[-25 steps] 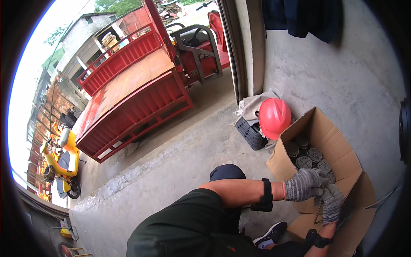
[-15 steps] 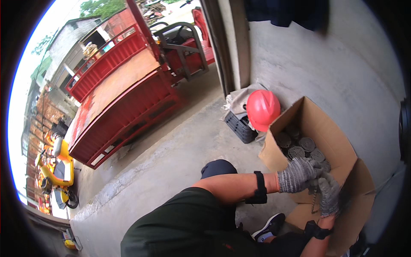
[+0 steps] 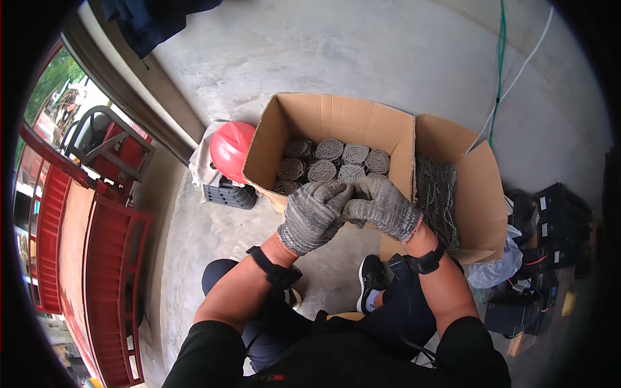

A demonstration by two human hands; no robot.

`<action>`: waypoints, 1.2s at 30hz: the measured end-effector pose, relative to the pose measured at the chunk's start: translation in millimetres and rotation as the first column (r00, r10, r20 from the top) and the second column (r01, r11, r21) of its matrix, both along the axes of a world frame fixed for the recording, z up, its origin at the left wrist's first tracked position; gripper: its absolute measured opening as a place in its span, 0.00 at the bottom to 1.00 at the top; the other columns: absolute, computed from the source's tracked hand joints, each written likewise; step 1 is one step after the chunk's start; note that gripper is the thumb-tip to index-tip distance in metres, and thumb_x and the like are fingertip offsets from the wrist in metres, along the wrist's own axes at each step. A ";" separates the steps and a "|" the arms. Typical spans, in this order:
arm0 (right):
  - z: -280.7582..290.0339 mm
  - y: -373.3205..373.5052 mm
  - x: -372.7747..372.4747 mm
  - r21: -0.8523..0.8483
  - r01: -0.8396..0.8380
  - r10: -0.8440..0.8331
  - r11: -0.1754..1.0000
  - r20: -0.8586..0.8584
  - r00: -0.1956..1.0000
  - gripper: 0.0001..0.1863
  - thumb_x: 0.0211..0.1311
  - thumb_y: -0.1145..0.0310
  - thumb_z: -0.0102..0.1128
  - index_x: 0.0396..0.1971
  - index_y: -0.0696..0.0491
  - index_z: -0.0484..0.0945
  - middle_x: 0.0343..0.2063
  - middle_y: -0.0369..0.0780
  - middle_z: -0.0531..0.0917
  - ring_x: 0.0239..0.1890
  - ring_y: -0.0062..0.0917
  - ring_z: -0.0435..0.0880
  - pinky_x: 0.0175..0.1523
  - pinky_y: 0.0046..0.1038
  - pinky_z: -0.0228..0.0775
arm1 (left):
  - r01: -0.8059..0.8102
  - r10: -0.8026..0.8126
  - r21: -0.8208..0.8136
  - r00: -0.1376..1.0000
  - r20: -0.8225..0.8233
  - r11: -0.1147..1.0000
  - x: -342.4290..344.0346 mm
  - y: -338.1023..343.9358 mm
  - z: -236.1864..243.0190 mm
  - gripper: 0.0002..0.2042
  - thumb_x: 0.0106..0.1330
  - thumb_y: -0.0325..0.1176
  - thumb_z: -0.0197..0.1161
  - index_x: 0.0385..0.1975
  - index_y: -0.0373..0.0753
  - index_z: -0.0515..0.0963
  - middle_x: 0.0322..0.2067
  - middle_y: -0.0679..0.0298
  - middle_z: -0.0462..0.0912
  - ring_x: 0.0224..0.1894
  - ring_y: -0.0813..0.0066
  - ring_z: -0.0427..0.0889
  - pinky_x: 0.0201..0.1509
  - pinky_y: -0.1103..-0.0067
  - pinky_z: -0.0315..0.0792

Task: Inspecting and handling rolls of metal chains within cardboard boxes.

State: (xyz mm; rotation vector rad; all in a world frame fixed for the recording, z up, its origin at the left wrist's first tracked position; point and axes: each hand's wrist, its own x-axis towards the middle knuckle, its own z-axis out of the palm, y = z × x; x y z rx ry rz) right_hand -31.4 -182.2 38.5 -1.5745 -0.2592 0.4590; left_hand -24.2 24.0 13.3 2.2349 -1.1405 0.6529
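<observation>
My left hand and my right hand, both in grey knitted gloves, meet fingertip to fingertip before the near side of an open cardboard box. The fingers of both are curled and pressed together. A bit of something dark shows under them, too hidden to name. Inside that box stand several grey rolls that look like coiled chain, packed side by side with their spiral ends up. A second cardboard box on the right holds a heap of loose grey chain-like strands.
A red hard hat rests on cloth above a black plastic crate, left of the boxes. Black cases and a clear plastic bag lie at right. Green and white cables hang by the wall. A red cargo tricycle stands outside the doorway.
My view has swung right, bringing the second box and black cases into sight. The chain strand that hung below my hands no longer shows. Both hands stay close together.
</observation>
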 end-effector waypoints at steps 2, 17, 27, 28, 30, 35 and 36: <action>-1.2 -2.4 0.2 0.021 -0.041 0.041 0.999 -0.012 0.999 0.19 0.58 0.64 0.69 0.45 0.60 0.78 0.31 0.39 0.84 0.29 0.19 0.81 0.35 0.22 0.75 | 0.017 -0.016 -0.008 1.000 0.009 1.000 -1.0 -0.4 1.8 0.26 0.50 0.36 0.67 0.52 0.37 0.79 0.47 0.56 0.80 0.47 0.56 0.80 0.49 0.64 0.75; 7.0 2.2 -1.2 0.018 0.012 -0.014 1.000 0.135 0.991 0.15 0.60 0.71 0.67 0.46 0.60 0.79 0.35 0.35 0.83 0.37 0.17 0.79 0.43 0.21 0.74 | 0.002 -0.061 -0.222 0.964 -0.259 0.975 -4.5 2.1 16.1 0.30 0.51 0.34 0.78 0.56 0.37 0.78 0.50 0.57 0.81 0.49 0.60 0.82 0.54 0.70 0.76; -13.1 11.9 -5.9 -0.206 0.233 -0.063 0.950 0.608 0.792 0.33 0.61 0.71 0.67 0.66 0.56 0.67 0.55 0.49 0.80 0.54 0.38 0.83 0.55 0.33 0.76 | -0.243 -0.368 -0.542 0.513 -0.775 0.804 6.5 9.2 6.5 0.20 0.65 0.30 0.67 0.55 0.32 0.78 0.43 0.66 0.84 0.44 0.81 0.78 0.53 0.80 0.74; -12.6 12.3 -6.4 -0.203 0.233 -0.064 0.951 0.607 0.792 0.33 0.61 0.71 0.67 0.66 0.56 0.67 0.55 0.49 0.80 0.54 0.38 0.83 0.55 0.33 0.76 | -0.222 -0.429 -0.569 0.461 -0.776 0.791 6.3 8.6 7.1 0.19 0.65 0.31 0.68 0.55 0.32 0.78 0.44 0.67 0.84 0.44 0.82 0.78 0.52 0.80 0.74; -11.0 13.2 -6.8 -0.267 0.228 0.008 0.936 0.667 0.745 0.34 0.62 0.69 0.66 0.68 0.54 0.65 0.54 0.50 0.80 0.52 0.42 0.83 0.54 0.35 0.77 | -0.172 -0.435 -0.547 0.435 -0.788 0.819 7.7 10.6 6.4 0.19 0.65 0.32 0.68 0.54 0.32 0.78 0.43 0.67 0.84 0.43 0.82 0.78 0.50 0.80 0.74; -12.0 14.2 -8.2 -0.354 0.237 0.068 0.905 0.669 0.741 0.33 0.64 0.66 0.64 0.68 0.52 0.65 0.53 0.50 0.81 0.50 0.43 0.84 0.53 0.36 0.77 | -0.080 -0.414 -0.494 0.441 -0.796 0.866 10.3 14.8 -0.5 0.18 0.65 0.34 0.69 0.52 0.34 0.79 0.42 0.68 0.84 0.42 0.83 0.78 0.49 0.81 0.74; -13.7 14.6 -7.8 -0.326 0.216 0.054 0.920 0.652 0.756 0.33 0.64 0.65 0.64 0.68 0.51 0.64 0.52 0.51 0.81 0.49 0.44 0.84 0.53 0.37 0.77 | -0.094 -0.406 -0.492 0.443 -0.799 0.866 9.4 14.4 2.6 0.17 0.64 0.33 0.70 0.51 0.33 0.79 0.42 0.67 0.84 0.42 0.82 0.78 0.49 0.81 0.75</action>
